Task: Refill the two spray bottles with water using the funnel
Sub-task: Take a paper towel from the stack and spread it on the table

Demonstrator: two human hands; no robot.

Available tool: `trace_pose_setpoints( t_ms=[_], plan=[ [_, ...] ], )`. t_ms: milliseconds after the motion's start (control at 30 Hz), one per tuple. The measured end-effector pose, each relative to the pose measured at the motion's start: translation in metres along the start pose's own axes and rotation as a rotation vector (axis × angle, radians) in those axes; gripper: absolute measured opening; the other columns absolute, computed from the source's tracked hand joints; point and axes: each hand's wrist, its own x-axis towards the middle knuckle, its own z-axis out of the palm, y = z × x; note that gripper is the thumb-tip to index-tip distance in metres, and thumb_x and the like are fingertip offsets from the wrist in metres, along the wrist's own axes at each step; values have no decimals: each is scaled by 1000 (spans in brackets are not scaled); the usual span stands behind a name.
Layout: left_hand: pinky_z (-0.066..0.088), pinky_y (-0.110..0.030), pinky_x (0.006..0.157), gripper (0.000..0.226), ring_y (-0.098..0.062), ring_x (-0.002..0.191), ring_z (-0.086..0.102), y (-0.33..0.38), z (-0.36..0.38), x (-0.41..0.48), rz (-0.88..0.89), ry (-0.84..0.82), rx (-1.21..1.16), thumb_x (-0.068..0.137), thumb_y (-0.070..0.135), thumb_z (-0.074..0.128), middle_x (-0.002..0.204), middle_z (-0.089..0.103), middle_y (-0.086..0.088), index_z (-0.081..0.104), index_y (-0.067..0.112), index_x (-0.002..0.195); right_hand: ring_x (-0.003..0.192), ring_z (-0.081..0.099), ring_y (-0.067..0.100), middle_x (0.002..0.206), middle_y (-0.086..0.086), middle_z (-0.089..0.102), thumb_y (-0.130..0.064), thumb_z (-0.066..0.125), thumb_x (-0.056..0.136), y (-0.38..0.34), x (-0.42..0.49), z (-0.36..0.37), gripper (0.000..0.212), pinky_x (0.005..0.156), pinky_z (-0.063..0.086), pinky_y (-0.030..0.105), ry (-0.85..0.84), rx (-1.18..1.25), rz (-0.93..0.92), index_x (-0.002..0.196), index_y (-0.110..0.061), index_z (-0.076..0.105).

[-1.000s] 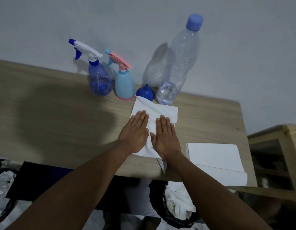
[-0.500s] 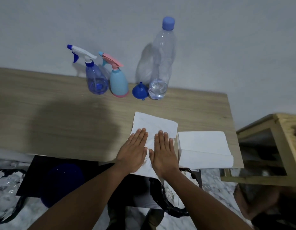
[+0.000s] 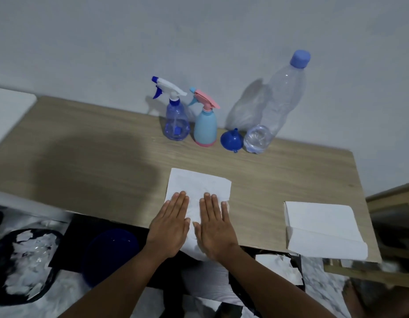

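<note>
Tissue nearer; left hand, right hand flat.

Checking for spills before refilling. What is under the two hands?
The left hand and right hand lie flat on a white paper towel spread on the wooden table. The towel hides the tabletop beneath it, so any wetness there cannot be seen.

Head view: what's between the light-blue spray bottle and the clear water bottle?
The blue funnel stands there, wide mouth down and spout up, on the wooden table. The head view shows it plainly.
</note>
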Motion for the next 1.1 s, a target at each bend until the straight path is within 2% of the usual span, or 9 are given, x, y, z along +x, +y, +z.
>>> trace_pose_setpoints(
  t_ms=[233, 367, 467, 600, 700, 800, 900, 967, 1100],
  plan=[
    [7, -38, 123, 62, -21, 152, 8, -117, -19, 27, -53, -12, 24, 102, 40, 15, 164, 12, -10, 17, 7, 155, 153, 11, 35, 165, 17, 13, -45, 22, 103, -72, 94, -9, 68, 122, 14, 57, -20, 13, -57, 156, -2, 20],
    [9, -40, 124, 63, -22, 152, 3, -158, -26, 59, -48, -22, 12, 102, 41, 11, 164, 6, -9, 12, 7, 156, 154, -1, 32, 166, 15, 2, -45, 19, 104, -84, 145, -17, 68, 124, 4, 54, -35, -5, -83, 158, -5, 9],
    [7, -37, 123, 62, -21, 152, 7, -171, -29, 79, -54, -4, -18, 103, 40, 13, 164, 11, -8, 16, 8, 156, 154, -4, 30, 167, 12, -1, -47, 16, 104, -83, 165, -24, 68, 124, 2, 52, -52, 2, -73, 158, -7, 7],
    [21, -40, 123, 60, -18, 151, 16, -182, -36, 85, -29, 35, -152, 103, 42, 14, 162, 23, -4, 27, 12, 154, 154, -10, 22, 168, 5, -5, -59, 6, 99, -77, 170, -37, 75, 126, -1, 47, -98, 124, -112, 159, -13, 6],
    [20, -31, 121, 62, -15, 148, 25, -194, -46, 72, 39, 70, -272, 98, 45, 30, 159, 32, -1, 30, 16, 153, 155, -1, 14, 167, -1, 7, -67, 7, 95, -56, 162, -52, 79, 126, 9, 41, -92, 251, -195, 159, -20, 15],
    [20, -29, 119, 74, -13, 148, 21, -206, -51, 55, 82, 18, -314, 88, 43, 49, 160, 27, 6, 25, 21, 155, 154, -1, 13, 167, -2, 7, -70, 31, 95, -39, 150, -53, 82, 126, 6, 35, -113, 228, -261, 159, -22, 15],
    [27, -32, 117, 72, -14, 142, 32, -209, -50, 41, 81, 39, -282, 84, 40, 56, 153, 40, 7, 36, 22, 150, 155, 3, 15, 167, 1, 13, -68, 49, 89, -32, 144, -46, 90, 126, 9, 36, -117, 223, -316, 158, -19, 18],
    [40, -38, 109, 62, -16, 129, 46, -206, -49, 36, 85, 88, -268, 86, 40, 54, 140, 54, 5, 45, 23, 144, 153, 15, 17, 164, 3, 26, -64, 51, 91, -29, 139, -38, 84, 125, 17, 38, -58, 254, -327, 156, -17, 26],
    [49, -37, 95, 46, -18, 107, 58, -199, -47, 27, 43, 152, -284, 90, 38, 52, 120, 67, 6, 59, 23, 132, 145, 37, 18, 152, 1, 47, -53, 49, 97, -36, 118, -33, 62, 121, 30, 36, 55, 292, -280, 148, -19, 44]
  ],
)
